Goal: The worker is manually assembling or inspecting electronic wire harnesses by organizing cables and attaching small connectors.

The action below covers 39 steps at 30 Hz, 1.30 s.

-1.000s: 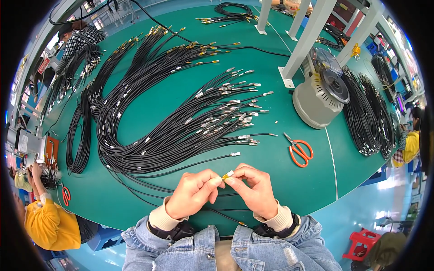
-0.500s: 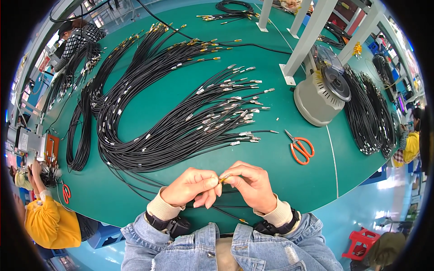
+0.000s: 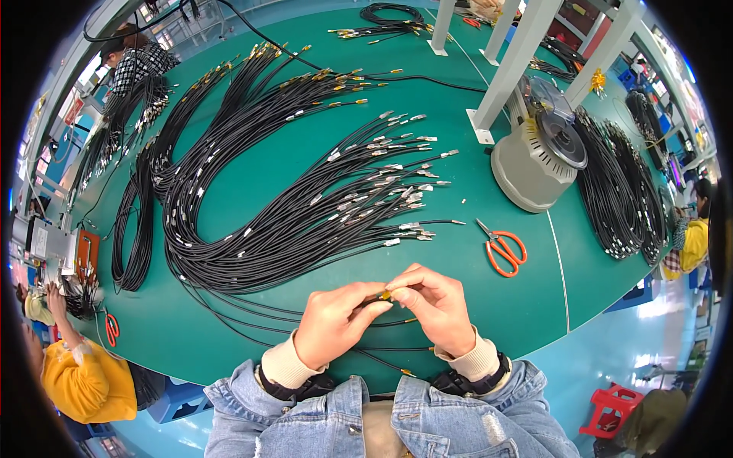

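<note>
My left hand (image 3: 340, 317) is closed in a pinch around the end of a black cable, most of it hidden by the fingers. At the cable's tip a small gold-yellow connector (image 3: 386, 295) shows between both hands. The thumb and forefinger of my right hand (image 3: 437, 304) pinch that connector from the other side. Just beneath the hands lie a few loose black cables (image 3: 389, 349) with gold ends. Beyond them a large bundle of black cables (image 3: 259, 237) curves over the green table, its ends bearing white tags and metal tips.
Orange-handled scissors (image 3: 504, 252) rest to the right on the green table (image 3: 473, 320). Behind them stand a grey round machine (image 3: 534, 168) and white metal posts (image 3: 515, 69). More cable bundles (image 3: 615, 183) lie far right. At left, a person in yellow (image 3: 84, 378) works near another pair of scissors (image 3: 112, 330).
My left hand has moved slightly right and turned, its lower fingers now tucked in rather than hanging down. My right hand has shifted slightly. The gold connector stays between them.
</note>
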### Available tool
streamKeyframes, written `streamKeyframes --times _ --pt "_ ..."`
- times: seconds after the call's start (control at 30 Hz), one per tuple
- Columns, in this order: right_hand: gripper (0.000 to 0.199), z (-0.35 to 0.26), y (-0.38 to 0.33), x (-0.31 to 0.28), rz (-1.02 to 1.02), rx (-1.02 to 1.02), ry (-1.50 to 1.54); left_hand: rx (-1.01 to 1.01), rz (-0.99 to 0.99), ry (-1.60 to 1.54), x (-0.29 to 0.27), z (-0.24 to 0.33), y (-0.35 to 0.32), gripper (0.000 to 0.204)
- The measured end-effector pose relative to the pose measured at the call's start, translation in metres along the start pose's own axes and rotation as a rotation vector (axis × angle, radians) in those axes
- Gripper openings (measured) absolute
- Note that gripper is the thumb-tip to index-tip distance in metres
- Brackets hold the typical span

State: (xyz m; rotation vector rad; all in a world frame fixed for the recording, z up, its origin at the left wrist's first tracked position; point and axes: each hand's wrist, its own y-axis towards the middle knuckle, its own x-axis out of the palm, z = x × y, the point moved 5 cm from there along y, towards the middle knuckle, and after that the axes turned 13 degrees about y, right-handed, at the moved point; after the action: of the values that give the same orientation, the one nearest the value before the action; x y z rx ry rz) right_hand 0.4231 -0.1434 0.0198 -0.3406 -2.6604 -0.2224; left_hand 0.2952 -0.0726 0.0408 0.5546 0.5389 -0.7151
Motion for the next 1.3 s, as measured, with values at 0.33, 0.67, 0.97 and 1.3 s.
streamKeyframes --times 0.33,0.67,0.97,1.3 --pt "0.009 0.000 -0.005 -0.005 -0.081 -0.024 -0.121 -0.186 -0.074 -0.143 0.007 -0.005 -0.006 0.007" --pt "0.011 -0.011 -0.013 -0.025 -0.444 0.215 -0.583 0.116 -0.146 0.269 0.011 -0.012 0.004 0.010" --pt "0.011 -0.074 0.015 -0.081 0.242 0.077 -0.336 0.141 -0.001 0.658 0.017 -0.035 0.039 0.015" --pt "0.017 -0.107 0.083 -0.167 0.653 -0.247 0.316 -0.121 0.000 0.144 0.013 -0.034 0.028 0.010"
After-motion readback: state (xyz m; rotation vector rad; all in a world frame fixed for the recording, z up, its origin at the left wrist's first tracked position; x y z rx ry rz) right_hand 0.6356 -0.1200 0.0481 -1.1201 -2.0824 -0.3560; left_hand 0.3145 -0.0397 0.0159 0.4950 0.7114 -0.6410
